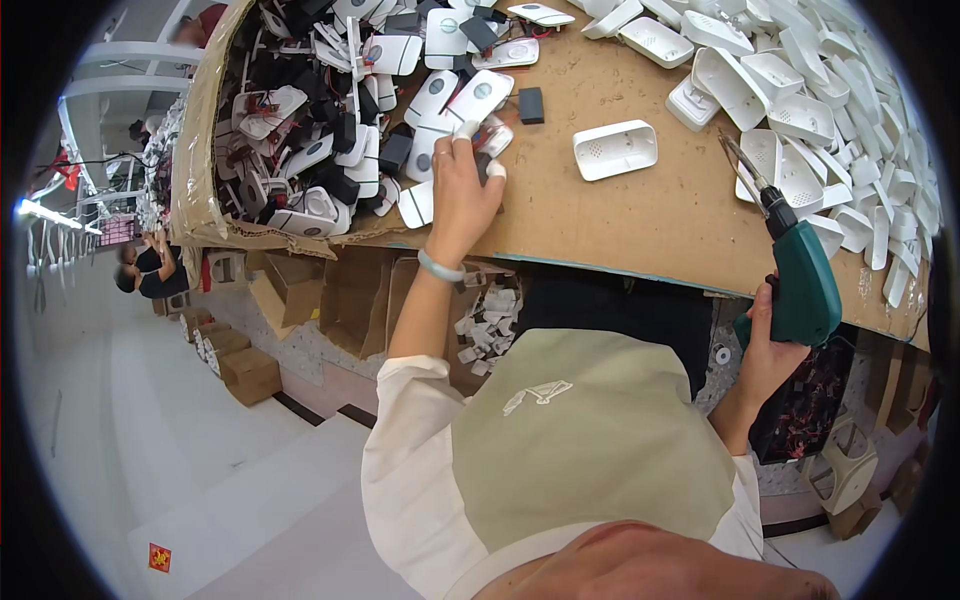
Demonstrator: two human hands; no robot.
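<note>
My left hand (462, 190) reaches to the right edge of a pile of white panels (433, 96) with round grilles, black blocks and red wires. White covers wrap its thumb tip and a fingertip. Its fingers curl around something among the panels, largely hidden by the hand. In my right hand (768, 355) is a green pistol-shaped soldering gun (806, 285), its thin metal tip pointing up and left over the table. Between the hands, a single white plastic shell (615, 150) lies with its hollow side up. A small black block (531, 106) rests left of the shell.
A cardboard box wall (205, 150) borders the panel pile. Many white shells (800, 110) are heaped at the right. Below the brown table (640, 240) are open cartons (350, 300), loose white parts (490, 325) and a stool (842, 462). Another person (158, 268) is far off left.
</note>
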